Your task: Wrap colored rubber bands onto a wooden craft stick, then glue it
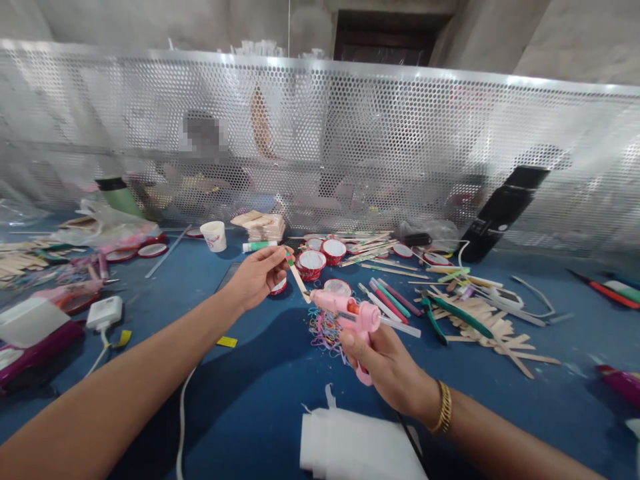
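Between its thumb and fingers, my left hand (pixel 260 275) pinches the upper end of a wooden craft stick (pixel 300 283) with a green part near the fingertips. Wrapped round the handle of a pink hot glue gun (pixel 356 313) is my right hand (pixel 383 363), with a gold bracelet at the wrist. The gun's nozzle is at the lower end of the stick; whether they touch I cannot tell. A clear glue stick (pixel 403 327) pokes out of the gun's back. Under the gun lies a tangle of coloured rubber bands (pixel 325 330), partly hidden by it.
Red-rimmed tape rolls (pixel 311 261), a paper cup (pixel 214 236) and stacked craft sticks (pixel 259 225) stand behind my hands. Felt pens (pixel 393 298), green-handled pliers (pixel 457 315) and loose sticks lie right. White folded material (pixel 357 443) lies in front. A perforated metal screen (pixel 320 133) closes the back.
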### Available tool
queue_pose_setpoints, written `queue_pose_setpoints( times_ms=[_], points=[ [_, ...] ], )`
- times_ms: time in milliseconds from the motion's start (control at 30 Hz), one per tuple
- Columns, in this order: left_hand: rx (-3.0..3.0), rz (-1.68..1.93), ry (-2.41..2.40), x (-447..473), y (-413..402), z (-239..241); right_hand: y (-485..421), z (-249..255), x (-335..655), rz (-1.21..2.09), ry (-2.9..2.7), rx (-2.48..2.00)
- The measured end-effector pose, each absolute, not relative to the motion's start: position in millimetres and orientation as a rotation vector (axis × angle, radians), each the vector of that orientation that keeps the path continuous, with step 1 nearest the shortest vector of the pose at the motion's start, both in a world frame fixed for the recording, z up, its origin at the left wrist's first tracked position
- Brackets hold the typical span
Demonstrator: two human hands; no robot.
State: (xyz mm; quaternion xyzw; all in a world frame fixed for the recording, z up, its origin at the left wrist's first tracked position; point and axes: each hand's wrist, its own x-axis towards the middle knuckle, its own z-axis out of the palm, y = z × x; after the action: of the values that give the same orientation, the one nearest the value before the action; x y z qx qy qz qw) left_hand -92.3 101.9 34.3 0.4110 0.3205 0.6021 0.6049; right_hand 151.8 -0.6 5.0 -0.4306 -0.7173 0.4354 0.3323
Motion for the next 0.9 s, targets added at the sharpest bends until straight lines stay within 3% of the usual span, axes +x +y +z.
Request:
queue_pose_setpoints(
  times_ms=[900],
  points=[
    [0.942, 1.397, 0.741, -97.4, 104.5, 34.0, 0.5, 4.5, 152.5, 1.172, -1.863, -1.149]
  ],
)
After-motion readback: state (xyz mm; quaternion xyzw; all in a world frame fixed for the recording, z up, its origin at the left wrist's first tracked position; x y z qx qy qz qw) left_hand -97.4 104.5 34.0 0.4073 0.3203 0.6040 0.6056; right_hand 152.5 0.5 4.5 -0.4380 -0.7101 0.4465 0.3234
